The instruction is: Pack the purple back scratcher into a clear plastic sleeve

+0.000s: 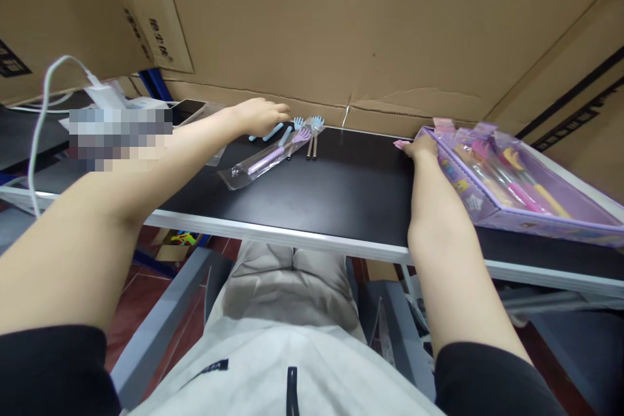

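Observation:
My left hand (263, 117) hovers at the back of the black table, its fingers loosely bent and apart. Just below it lie light blue handles (273, 132). Beside them are small blue claw-shaped heads (317, 121) on thin metal rods (311, 147). A purple back scratcher (267, 160) lies in a clear plastic sleeve (237, 175). On the right, my right hand (424, 146) is closed at the left side of a purple display box (502, 218). A small pink piece (402, 143) pokes out from its fingers; the rest of it is hidden.
Wrapped back scratchers (529, 198), pink and yellow, lie inside the purple box. A tall cardboard wall (341, 26) closes off the table's back. At the left are a white cable (39, 117) and a white plug (104, 96). The table's metal edge (292, 233) runs before my lap.

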### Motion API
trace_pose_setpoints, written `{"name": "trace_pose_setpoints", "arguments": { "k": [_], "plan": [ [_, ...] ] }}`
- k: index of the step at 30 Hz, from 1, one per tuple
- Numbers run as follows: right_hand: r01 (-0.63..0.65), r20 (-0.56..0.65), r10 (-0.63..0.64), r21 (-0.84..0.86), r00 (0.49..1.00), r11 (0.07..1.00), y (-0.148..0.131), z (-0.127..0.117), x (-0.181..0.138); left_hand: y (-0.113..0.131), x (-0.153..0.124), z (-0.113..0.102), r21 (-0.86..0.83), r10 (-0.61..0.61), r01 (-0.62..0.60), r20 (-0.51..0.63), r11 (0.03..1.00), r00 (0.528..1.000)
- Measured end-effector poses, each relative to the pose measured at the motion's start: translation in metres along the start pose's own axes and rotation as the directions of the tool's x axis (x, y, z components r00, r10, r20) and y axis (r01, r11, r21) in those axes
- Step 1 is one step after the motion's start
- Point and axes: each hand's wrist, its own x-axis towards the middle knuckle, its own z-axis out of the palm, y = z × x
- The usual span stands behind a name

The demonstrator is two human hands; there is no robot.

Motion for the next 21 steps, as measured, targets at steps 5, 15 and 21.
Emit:
{"name": "trace_pose_setpoints", "arguments": {
  "k": [5, 15, 21],
  "plan": [
    [-0.120, 0.089, 0.119, 0.008, 0.989, 0.993, -0.011, -0.014, -0.015, 0.004, 0.024, 0.008, -0.155, -0.067, 0.049, -0.110, 0.987, 0.992],
    [-0.126, 0.067, 0.121, 0.070, 0.990, 0.990, -0.024, -0.030, -0.032, 0.032, 0.078, 0.022, -0.558, -0.343, 0.258, -0.051, 0.789, 0.938],
    [-0.122, 0.049, 0.113, 0.267, 0.992, 0.956, -0.033, -0.035, -0.028, 0.048, 0.089, 0.017, -0.719, -0.572, 0.470, 0.123, 0.512, 0.811]
  ]
}}
